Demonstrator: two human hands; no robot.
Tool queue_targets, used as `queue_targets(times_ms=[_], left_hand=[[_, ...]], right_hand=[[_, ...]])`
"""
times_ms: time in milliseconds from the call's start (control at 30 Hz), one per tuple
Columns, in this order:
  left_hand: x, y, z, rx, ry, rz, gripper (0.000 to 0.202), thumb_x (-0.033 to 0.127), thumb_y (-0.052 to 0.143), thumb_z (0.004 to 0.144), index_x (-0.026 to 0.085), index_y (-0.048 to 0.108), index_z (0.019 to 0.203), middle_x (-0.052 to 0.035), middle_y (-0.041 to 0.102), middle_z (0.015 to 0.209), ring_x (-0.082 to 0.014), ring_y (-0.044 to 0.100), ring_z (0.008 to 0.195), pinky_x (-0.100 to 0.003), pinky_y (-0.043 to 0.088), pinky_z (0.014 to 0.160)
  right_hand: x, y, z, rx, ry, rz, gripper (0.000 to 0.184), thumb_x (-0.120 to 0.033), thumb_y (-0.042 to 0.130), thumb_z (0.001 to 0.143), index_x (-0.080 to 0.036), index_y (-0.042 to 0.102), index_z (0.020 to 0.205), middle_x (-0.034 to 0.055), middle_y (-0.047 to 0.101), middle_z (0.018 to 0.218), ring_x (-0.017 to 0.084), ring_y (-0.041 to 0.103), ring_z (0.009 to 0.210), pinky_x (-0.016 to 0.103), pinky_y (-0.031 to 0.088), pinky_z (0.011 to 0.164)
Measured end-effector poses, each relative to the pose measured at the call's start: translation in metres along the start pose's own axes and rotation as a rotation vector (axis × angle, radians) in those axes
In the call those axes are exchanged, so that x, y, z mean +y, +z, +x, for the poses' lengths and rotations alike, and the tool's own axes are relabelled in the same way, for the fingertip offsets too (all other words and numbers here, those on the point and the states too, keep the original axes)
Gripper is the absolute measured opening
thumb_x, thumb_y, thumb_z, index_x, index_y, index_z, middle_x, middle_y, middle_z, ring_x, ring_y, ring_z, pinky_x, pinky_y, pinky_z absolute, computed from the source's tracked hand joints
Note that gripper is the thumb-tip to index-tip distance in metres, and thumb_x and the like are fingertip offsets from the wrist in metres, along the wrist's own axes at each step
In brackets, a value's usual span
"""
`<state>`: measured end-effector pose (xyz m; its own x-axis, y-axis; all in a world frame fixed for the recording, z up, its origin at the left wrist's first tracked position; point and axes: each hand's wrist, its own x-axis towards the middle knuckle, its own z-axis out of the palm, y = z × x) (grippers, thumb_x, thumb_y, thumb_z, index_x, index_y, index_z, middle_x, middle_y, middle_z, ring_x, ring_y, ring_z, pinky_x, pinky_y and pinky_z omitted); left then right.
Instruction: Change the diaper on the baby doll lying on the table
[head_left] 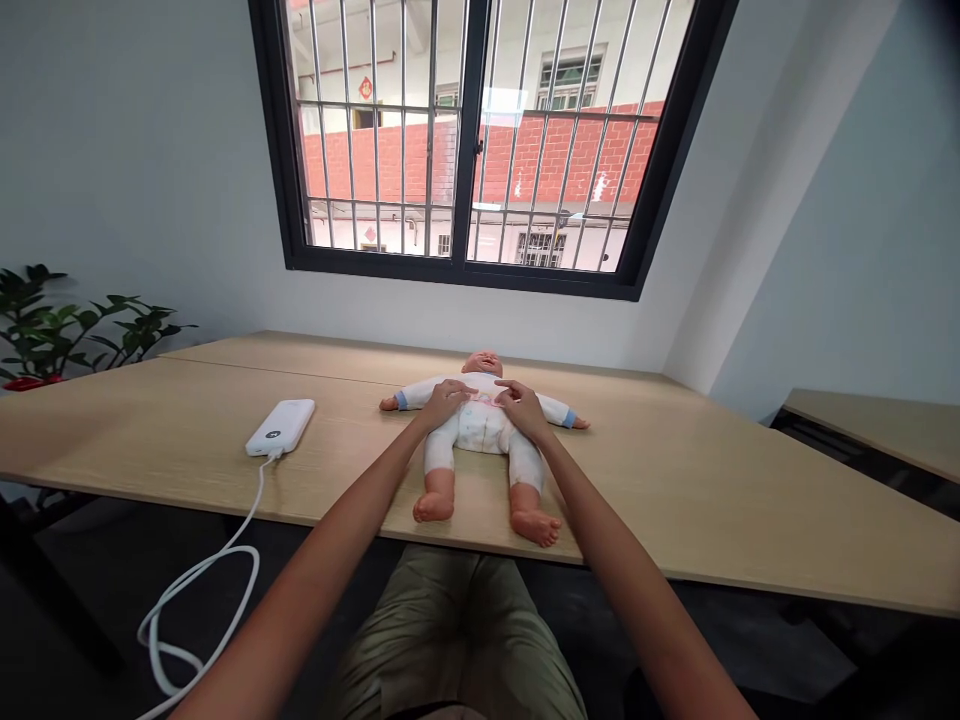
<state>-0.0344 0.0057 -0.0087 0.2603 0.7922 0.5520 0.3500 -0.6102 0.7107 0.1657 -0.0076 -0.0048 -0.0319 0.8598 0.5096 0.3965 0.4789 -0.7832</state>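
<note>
A baby doll [484, 385] lies on its back on the wooden table, head toward the window and bare feet toward me. It wears a white top with blue cuffs, white leggings and a white diaper [484, 428] with a pink patterned waistband. At the diaper's left side, my left hand [447, 399] is closed on the waistband edge, its fingertips pointing inward. Opposite it, my right hand [523, 408] holds the other side of the waistband, with the index finger stretched over the doll's belly. Both thumbs are partly hidden.
The wooden table [690, 470] runs beneath a barred window [465, 150]. Left of the doll lies a white power bank [281, 427], its white cable [251, 550] hanging over the front edge. A potted plant [82, 325] stands at far left; another table [877, 425] is at right.
</note>
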Motion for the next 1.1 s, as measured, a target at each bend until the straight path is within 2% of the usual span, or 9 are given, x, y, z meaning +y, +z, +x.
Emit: queue_targets(times_ms=[100, 233, 467, 667, 800, 933, 1000, 1100], left_hand=[[-0.002, 0.001, 0.001, -0.027, 0.024, 0.047, 0.028, 0.02, 0.052, 0.084, 0.018, 0.078, 0.092, -0.0074, 0.071, 0.105, -0.023, 0.055, 0.116, -0.035, 0.039, 0.108], [-0.004, 0.003, 0.002, -0.006, 0.036, 0.044, 0.03, 0.021, 0.049, 0.083, 0.016, 0.079, 0.086, -0.0082, 0.072, 0.1, -0.0228, 0.056, 0.115, -0.035, 0.04, 0.106], [0.0, 0.003, 0.001, 0.014, -0.001, 0.014, 0.029, 0.024, 0.049, 0.082, 0.019, 0.076, 0.073, -0.0055, 0.071, 0.092, -0.0232, 0.056, 0.11, -0.036, 0.041, 0.103], [-0.003, 0.003, 0.002, 0.041, -0.02, 0.028, 0.026, 0.023, 0.051, 0.082, 0.019, 0.075, 0.075, -0.0053, 0.07, 0.094, -0.0229, 0.056, 0.11, -0.035, 0.042, 0.103], [-0.01, 0.004, 0.002, 0.037, 0.005, 0.043, 0.025, 0.021, 0.053, 0.083, 0.019, 0.077, 0.087, -0.0059, 0.07, 0.102, -0.022, 0.055, 0.113, -0.034, 0.041, 0.104], [-0.015, 0.004, 0.002, -0.008, 0.002, 0.048, 0.028, 0.022, 0.053, 0.085, 0.017, 0.077, 0.1, -0.0088, 0.069, 0.111, -0.0228, 0.054, 0.117, -0.034, 0.038, 0.108], [-0.014, 0.004, 0.001, -0.022, 0.011, 0.058, 0.029, 0.021, 0.052, 0.085, 0.017, 0.077, 0.099, -0.0085, 0.069, 0.11, -0.023, 0.053, 0.118, -0.034, 0.036, 0.109], [-0.011, 0.003, 0.001, -0.027, 0.026, 0.062, 0.029, 0.018, 0.048, 0.083, 0.02, 0.077, 0.088, -0.0053, 0.071, 0.104, -0.0221, 0.053, 0.117, -0.035, 0.037, 0.108]], right_hand=[[-0.001, -0.001, -0.001, 0.017, 0.016, -0.032, 0.04, -0.019, 0.049, 0.074, -0.014, 0.067, 0.11, 0.0037, 0.071, 0.08, 0.017, 0.061, 0.075, 0.028, 0.046, 0.072], [0.0, 0.0, -0.001, -0.019, 0.03, -0.053, 0.041, -0.017, 0.049, 0.075, -0.013, 0.066, 0.111, 0.0058, 0.073, 0.084, 0.017, 0.062, 0.078, 0.028, 0.046, 0.073], [0.004, 0.001, 0.0, -0.045, 0.022, -0.063, 0.044, -0.015, 0.044, 0.075, -0.014, 0.067, 0.111, 0.0028, 0.071, 0.075, 0.014, 0.059, 0.065, 0.025, 0.042, 0.062], [0.005, 0.002, 0.001, -0.025, 0.026, -0.071, 0.042, -0.017, 0.045, 0.074, -0.012, 0.069, 0.108, 0.0042, 0.07, 0.076, 0.015, 0.059, 0.068, 0.026, 0.043, 0.065], [0.006, 0.003, 0.002, 0.022, -0.021, -0.118, 0.036, -0.022, 0.051, 0.074, -0.014, 0.07, 0.102, 0.0043, 0.07, 0.079, 0.016, 0.057, 0.069, 0.028, 0.044, 0.068], [0.005, 0.0, 0.0, -0.011, -0.065, -0.122, 0.039, -0.022, 0.053, 0.07, -0.014, 0.07, 0.105, 0.0043, 0.071, 0.083, 0.016, 0.056, 0.068, 0.029, 0.045, 0.07], [0.005, -0.001, 0.0, -0.029, -0.07, -0.112, 0.041, -0.021, 0.053, 0.069, -0.014, 0.069, 0.106, 0.0046, 0.072, 0.086, 0.016, 0.056, 0.068, 0.03, 0.045, 0.071], [0.007, 0.0, 0.001, -0.041, -0.062, -0.092, 0.042, -0.017, 0.05, 0.069, -0.014, 0.068, 0.107, 0.0045, 0.073, 0.085, 0.016, 0.059, 0.072, 0.03, 0.045, 0.074]])
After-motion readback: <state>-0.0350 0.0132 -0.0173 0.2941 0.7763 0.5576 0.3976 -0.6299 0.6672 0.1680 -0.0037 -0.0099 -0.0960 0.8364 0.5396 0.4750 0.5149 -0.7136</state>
